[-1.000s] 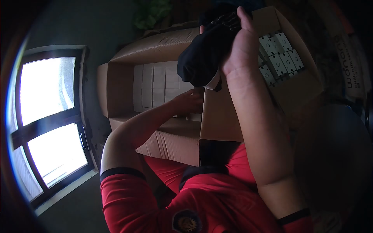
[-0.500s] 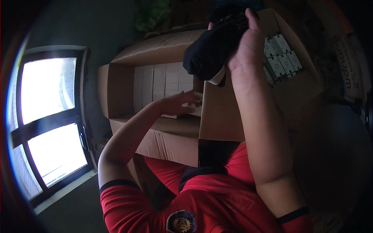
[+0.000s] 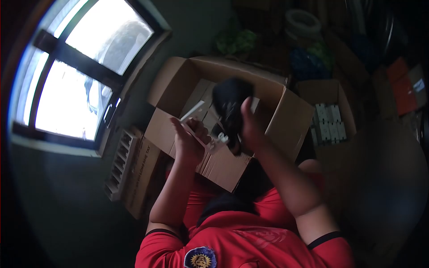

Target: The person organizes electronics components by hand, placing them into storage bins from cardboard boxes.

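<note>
The left hand (image 3: 190, 148) grips a white piece (image 3: 193, 111), the right hand (image 3: 253, 132) a black bundle (image 3: 229, 95); a weak hold could drop either past the box's (image 3: 225, 170) near edge.

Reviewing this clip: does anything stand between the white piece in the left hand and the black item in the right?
The left hand's own curled fingers partly do, beside the white piece. Small pale bits blur near the lower end of the black item; what they are is unclear. Nothing else visible blocks the gap.
</note>
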The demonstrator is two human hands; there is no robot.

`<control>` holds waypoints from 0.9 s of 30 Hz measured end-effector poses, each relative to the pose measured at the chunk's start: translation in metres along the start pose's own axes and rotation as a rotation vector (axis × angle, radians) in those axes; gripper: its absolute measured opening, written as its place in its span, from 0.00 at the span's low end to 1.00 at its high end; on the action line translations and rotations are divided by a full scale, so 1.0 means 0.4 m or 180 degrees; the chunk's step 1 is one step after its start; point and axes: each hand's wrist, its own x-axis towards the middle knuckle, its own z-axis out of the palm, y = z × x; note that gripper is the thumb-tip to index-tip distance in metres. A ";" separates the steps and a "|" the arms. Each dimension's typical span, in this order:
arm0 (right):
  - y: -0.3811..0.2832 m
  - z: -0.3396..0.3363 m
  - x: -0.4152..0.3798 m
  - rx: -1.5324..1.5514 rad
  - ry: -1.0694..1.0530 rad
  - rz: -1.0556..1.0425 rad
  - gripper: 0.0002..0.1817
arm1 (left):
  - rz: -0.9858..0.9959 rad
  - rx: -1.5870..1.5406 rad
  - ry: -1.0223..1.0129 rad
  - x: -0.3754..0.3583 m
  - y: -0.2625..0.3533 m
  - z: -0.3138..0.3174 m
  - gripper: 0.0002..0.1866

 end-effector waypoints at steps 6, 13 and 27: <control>-0.004 0.058 -0.126 -0.0757 -0.0939 0.0216 0.43 | 0.0592 0.1989 -0.0157 -0.128 -0.007 -0.103 0.35; -0.123 0.160 -0.210 -0.2693 -0.2010 -0.1738 0.42 | 0.0378 0.1642 0.0041 -0.229 -0.035 -0.010 0.38; -0.185 0.183 -0.245 -0.1714 -0.2333 -0.1068 0.36 | -0.0290 0.1708 -0.0262 -0.289 0.046 0.017 0.45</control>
